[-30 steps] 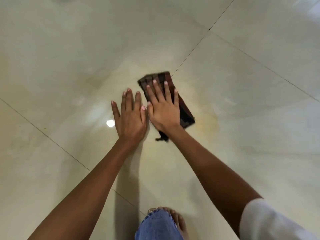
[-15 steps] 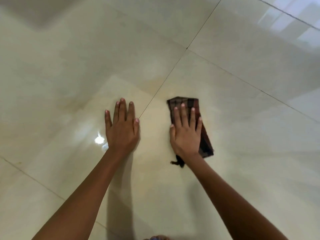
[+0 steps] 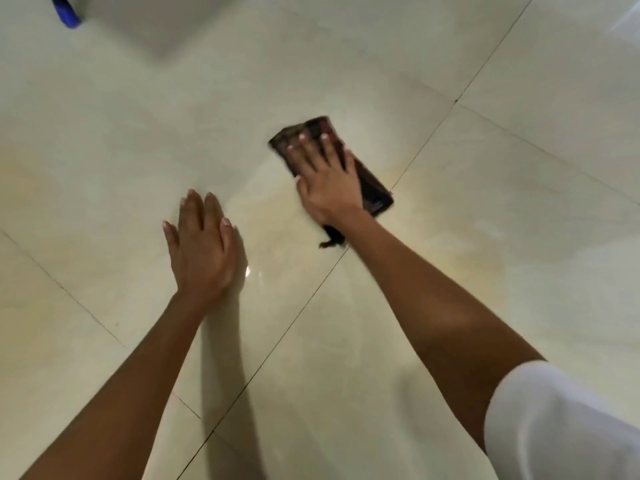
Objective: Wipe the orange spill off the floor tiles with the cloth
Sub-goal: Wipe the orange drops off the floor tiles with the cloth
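Your right hand (image 3: 327, 178) is flat on the cloth (image 3: 372, 188), palm down, fingers spread and stretched out, pressing it to the floor rather than gripping it. Your left hand (image 3: 202, 249) is also opened out flat, palm on the bare floor tiles (image 3: 104, 168) with nothing in it, down and to the left of the right one and clear of the cloth.

The cloth is dark, brownish with some kind of pattern, folded into a long strip. Honestly the pattern is hard to read because that whole area is motion-blurred. Your hand covers the middle of it, so only the far end past your fingertips, the right edge and a little dark tail poking out by your wrist show.

The orange spill (image 3: 266, 202) is faint, just a pale yellowish smear on the glossy tile between your two hands, with another hazy patch under and right of your right forearm. Its edges are tough to pin down with the glare.

A white sleeve (image 3: 554, 420) is cut off at the bottom right, and a blue object (image 3: 65, 12) is cropped at the top left; can't tell what it is.
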